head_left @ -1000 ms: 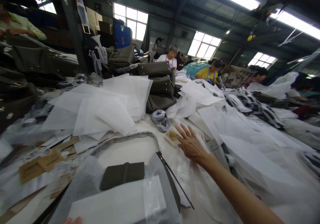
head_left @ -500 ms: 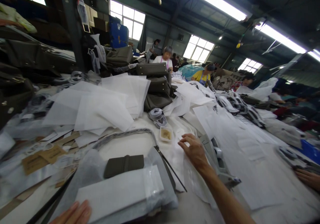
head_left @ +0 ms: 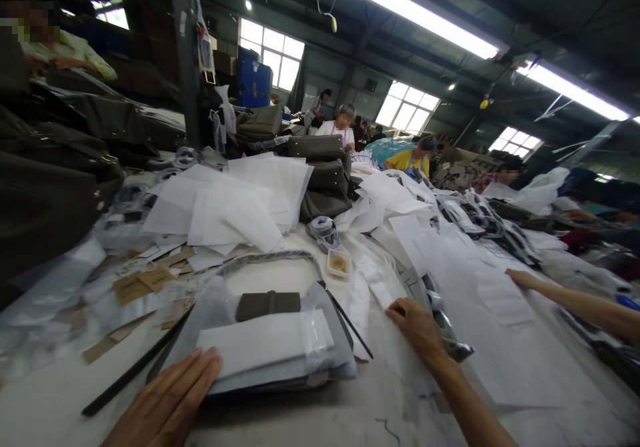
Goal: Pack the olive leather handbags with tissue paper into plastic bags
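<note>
A dark handbag wrapped in thin greyish-white sheeting (head_left: 225, 294) lies in front of me, with its grey-wrapped handle (head_left: 270, 255) arching at the far side. On it is a folded white packet (head_left: 260, 344) with a clear plastic end. My left hand (head_left: 175, 394) lies flat with outstretched fingers at the packet's left edge. To the right of the bag, my right hand (head_left: 417, 330) has its fingers pinched on the end of a narrow white strip (head_left: 381, 292). A small tub of yellowish paste (head_left: 339, 264) stands just beyond.
White sheets (head_left: 235, 210) lie fanned behind the bag, with stacked dark bags (head_left: 323, 174) further back. Brown tags (head_left: 143, 284) are scattered at left. A grey tape dispenser (head_left: 435, 307) stands beside my right hand. Another person's arm (head_left: 575, 297) reaches over white sheets at right.
My right hand has moved down and closed its fingers on the white strip. My left hand shows more fully over the packet's edge. The view has shifted left; the other person's arm reaches further in.
</note>
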### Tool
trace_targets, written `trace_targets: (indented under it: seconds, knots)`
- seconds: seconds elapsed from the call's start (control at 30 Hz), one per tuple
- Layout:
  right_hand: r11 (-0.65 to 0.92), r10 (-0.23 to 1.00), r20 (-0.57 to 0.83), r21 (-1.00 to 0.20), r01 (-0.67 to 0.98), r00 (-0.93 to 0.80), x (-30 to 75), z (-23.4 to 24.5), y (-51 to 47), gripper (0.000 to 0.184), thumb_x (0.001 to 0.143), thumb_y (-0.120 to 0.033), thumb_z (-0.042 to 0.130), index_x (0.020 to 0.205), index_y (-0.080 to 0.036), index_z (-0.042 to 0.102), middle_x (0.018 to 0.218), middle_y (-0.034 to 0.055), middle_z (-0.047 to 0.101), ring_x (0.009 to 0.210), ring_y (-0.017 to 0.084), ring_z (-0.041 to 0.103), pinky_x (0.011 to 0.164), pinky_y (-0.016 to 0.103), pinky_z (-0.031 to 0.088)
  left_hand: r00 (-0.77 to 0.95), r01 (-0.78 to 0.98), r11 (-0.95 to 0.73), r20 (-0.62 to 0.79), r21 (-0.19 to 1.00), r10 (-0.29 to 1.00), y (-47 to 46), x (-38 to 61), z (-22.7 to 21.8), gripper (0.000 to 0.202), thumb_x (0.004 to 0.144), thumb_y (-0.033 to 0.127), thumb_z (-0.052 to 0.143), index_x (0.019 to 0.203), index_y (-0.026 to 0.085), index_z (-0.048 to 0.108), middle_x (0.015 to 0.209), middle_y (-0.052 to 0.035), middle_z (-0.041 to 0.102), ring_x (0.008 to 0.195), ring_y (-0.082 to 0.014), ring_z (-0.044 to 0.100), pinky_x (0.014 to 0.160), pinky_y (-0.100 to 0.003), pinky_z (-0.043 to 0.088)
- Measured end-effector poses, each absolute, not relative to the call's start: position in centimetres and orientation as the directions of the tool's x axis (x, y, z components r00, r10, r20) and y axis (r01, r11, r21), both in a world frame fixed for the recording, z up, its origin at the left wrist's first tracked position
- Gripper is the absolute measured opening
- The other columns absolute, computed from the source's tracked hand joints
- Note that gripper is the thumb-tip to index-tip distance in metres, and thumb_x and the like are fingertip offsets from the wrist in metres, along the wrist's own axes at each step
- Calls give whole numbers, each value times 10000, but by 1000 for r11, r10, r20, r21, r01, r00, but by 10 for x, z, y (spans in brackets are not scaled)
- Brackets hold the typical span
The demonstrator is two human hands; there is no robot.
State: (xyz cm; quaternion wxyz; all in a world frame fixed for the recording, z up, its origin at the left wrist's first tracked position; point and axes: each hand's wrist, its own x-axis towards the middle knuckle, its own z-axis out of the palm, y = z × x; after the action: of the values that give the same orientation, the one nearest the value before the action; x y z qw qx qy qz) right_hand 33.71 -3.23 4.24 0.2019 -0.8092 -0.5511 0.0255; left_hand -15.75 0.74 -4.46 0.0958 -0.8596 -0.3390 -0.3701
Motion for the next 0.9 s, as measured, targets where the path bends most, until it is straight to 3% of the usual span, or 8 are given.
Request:
trace_targets:
  seconds: [0.13,0.23,0.33,0.4,0.5,0.67,0.8,0.9]
  knots:
    - [-331,880,194,-403,853,433,338,72,-35,279,804,-442,551,760,-220,713,846,76,744,796,273,683,792,430,512,495,651,-755,709,81,503,3,-152,-27,513,981,133,317,1466,262,427,1364,-27,607,1263,-174,563,1173,-319,320]
    - [-257,916,116,-568,782,385,311,103,-40,376,828,-554,548,833,-210,700,923,87,749,891,280,686,836,427,524,486,656,-752,722,71,492,1,-148,-18,478,979,97,346,1411,234,497,1320,-45,637,1264,-186,563,1154,-337,356]
    - [-148,989,-129,-814,561,74,247,135,-52,418,847,-609,575,815,-195,632,977,93,720,961,263,668,853,383,535,496,652,-756,726,51,476,-3,-143,-11,430,974,71,385,1348,199,553,1283,-62,658,1263,-192,560,1103,-333,419]
    - [-214,910,-336,-882,420,-242,196,153,-65,405,900,-594,539,856,-194,582,958,78,698,876,219,671,762,327,546,475,650,-759,760,37,443,-5,-140,-7,375,982,82,399,1289,172,594,1240,-74,680,1235,-197,577,1063,-337,461]
    - [-255,671,-494,-854,453,-553,128,167,-81,398,890,-583,583,838,-188,580,890,24,659,739,131,602,658,217,472,458,667,-744,769,34,446,-7,-138,-4,349,990,96,394,1253,157,614,1202,-82,696,1197,-205,598,1015,-350,505]
    - [-77,490,-474,-860,505,-732,62,152,-45,318,827,-473,686,760,-177,589,674,-51,516,616,71,440,553,162,348,450,676,-734,752,66,482,-10,-135,-6,333,1008,139,376,1239,143,616,1207,-98,690,1171,-235,614,961,-396,542]
    - [10,741,-451,-734,680,-497,49,129,33,222,834,-384,607,749,-180,584,615,-54,504,497,66,409,468,179,331,419,667,-743,793,62,442,-9,-134,-9,293,1005,131,393,1197,117,615,1171,-108,704,1140,-238,635,920,-411,565]
    - [59,841,-401,-598,799,-362,49,117,83,154,795,-306,614,715,-175,624,566,-52,516,452,70,405,442,194,327,418,661,-748,800,57,430,-10,-134,-7,300,1004,95,365,1179,90,608,1167,-117,705,1128,-232,643,925,-400,568]
